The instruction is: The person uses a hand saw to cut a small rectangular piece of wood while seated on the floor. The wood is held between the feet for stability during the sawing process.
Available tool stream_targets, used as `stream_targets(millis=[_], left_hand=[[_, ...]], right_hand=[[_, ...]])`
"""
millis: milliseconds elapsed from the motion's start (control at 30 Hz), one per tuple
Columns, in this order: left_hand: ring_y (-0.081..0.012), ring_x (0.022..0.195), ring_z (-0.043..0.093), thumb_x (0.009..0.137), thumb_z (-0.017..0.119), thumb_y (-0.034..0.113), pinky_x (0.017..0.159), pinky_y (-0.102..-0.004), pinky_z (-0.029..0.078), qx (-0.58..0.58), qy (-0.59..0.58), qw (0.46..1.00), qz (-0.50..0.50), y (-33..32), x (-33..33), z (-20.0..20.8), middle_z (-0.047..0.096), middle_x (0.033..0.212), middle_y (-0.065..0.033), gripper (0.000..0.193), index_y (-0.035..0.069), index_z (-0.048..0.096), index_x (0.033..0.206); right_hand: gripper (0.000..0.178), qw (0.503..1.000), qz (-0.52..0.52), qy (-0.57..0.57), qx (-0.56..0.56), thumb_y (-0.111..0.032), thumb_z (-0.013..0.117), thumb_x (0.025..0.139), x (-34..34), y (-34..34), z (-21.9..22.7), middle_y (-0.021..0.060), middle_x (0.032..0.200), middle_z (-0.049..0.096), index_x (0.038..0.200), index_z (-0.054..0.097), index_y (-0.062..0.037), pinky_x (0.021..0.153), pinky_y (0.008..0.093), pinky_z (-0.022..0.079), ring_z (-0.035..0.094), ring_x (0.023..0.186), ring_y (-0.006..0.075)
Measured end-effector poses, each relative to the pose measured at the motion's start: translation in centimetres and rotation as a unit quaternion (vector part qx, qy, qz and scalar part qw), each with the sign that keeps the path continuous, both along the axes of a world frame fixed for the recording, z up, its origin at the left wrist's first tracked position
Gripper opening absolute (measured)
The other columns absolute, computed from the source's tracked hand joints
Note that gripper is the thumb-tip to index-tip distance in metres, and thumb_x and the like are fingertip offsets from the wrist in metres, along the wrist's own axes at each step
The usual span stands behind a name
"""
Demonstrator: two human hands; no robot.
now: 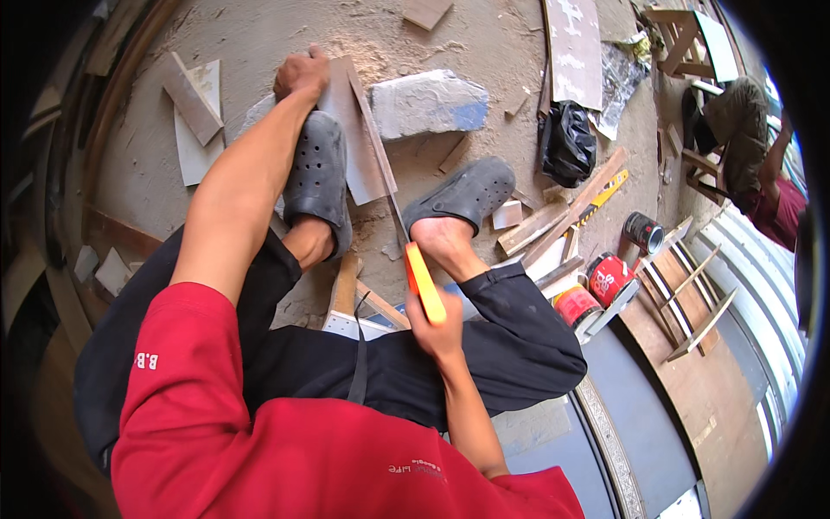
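My right hand [437,330] is wrapped round the orange and yellow handle of a handsaw [424,281], held between my legs. The narrow blade points away from me, toward the near corner of a thin wooden board [346,130]. My left hand [303,73] is closed at the board's far left edge, its fingertips partly hidden. Beside the board, my left foot wears a dark grey clog [316,169]. The other clog [467,197] is to the right of the blade. A chunky grey-white block [428,104] stands against the board's right side.
Sawdust [346,35] lies beyond the board. Wood offcuts [192,99] are at left. On the right are a black plastic bag [568,143], a yellow spirit level [603,197], wood strips and red paint cans [610,277]. Another person [743,147] sits at far right.
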State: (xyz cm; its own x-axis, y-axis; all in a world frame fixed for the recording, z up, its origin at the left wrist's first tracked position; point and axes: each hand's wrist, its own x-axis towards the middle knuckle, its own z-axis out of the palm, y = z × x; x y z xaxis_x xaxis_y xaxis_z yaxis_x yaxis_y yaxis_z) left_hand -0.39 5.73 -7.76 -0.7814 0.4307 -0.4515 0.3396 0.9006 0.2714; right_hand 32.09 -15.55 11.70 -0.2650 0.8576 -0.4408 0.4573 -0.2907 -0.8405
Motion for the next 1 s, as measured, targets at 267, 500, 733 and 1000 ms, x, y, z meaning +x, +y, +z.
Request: stream_targets(millis=[267, 500, 733, 1000], left_hand=[[-0.0408, 0.113, 0.061, 0.090, 0.042, 0.052, 0.097, -0.0473, 0.046, 0.011, -0.019, 1.000, -0.006, 0.0, 0.4, 1.0, 0.066, 0.115, -0.0257, 0.062, -0.001, 0.071, 0.109], [-0.0405, 0.114, 0.061, 0.091, 0.041, 0.053, 0.097, -0.0478, 0.046, 0.009, -0.020, 0.999, -0.023, 0.1, 0.4, 0.1, 0.066, 0.116, -0.0245, 0.061, 0.002, 0.072, 0.108], [-0.0405, 0.114, 0.061, 0.092, 0.043, 0.052, 0.098, -0.0464, 0.047, 0.020, -0.034, 0.999, -0.010, 0.3, 0.5, 1.4, 0.065, 0.117, -0.0255, 0.061, 0.001, 0.071, 0.109], [-0.0386, 0.112, 0.063, 0.093, 0.041, 0.052, 0.098, -0.0457, 0.047, 0.017, -0.018, 1.000, 0.015, 0.0, 0.1, -0.6, 0.067, 0.113, -0.0246, 0.062, 0.000, 0.071, 0.107]], right_hand=[[0.010, 0.999, 0.006, -0.018, 0.036, -0.006, 0.065, 0.081, 0.8, 0.4, 0.2, 0.0133, 0.060, 0.058, 0.076, 0.062, 0.0027, 0.053, 0.0345, 0.045, 0.058, 0.052, 0.0234], [0.010, 1.000, -0.007, -0.018, 0.000, -0.004, 0.065, 0.081, -3.7, 3.4, -4.2, 0.0149, 0.059, 0.056, 0.074, 0.061, 0.0019, 0.050, 0.0349, 0.042, 0.052, 0.048, 0.0221], [0.012, 0.999, -0.014, -0.028, 0.021, -0.004, 0.064, 0.080, 0.0, 1.0, 2.4, 0.0138, 0.057, 0.054, 0.072, 0.059, 0.0020, 0.049, 0.0356, 0.041, 0.053, 0.047, 0.0236], [0.011, 0.993, 0.051, -0.089, 0.054, -0.007, 0.066, 0.081, -5.1, 6.0, 3.6, 0.0156, 0.059, 0.057, 0.077, 0.062, 0.0024, 0.053, 0.0352, 0.045, 0.056, 0.051, 0.0246]])
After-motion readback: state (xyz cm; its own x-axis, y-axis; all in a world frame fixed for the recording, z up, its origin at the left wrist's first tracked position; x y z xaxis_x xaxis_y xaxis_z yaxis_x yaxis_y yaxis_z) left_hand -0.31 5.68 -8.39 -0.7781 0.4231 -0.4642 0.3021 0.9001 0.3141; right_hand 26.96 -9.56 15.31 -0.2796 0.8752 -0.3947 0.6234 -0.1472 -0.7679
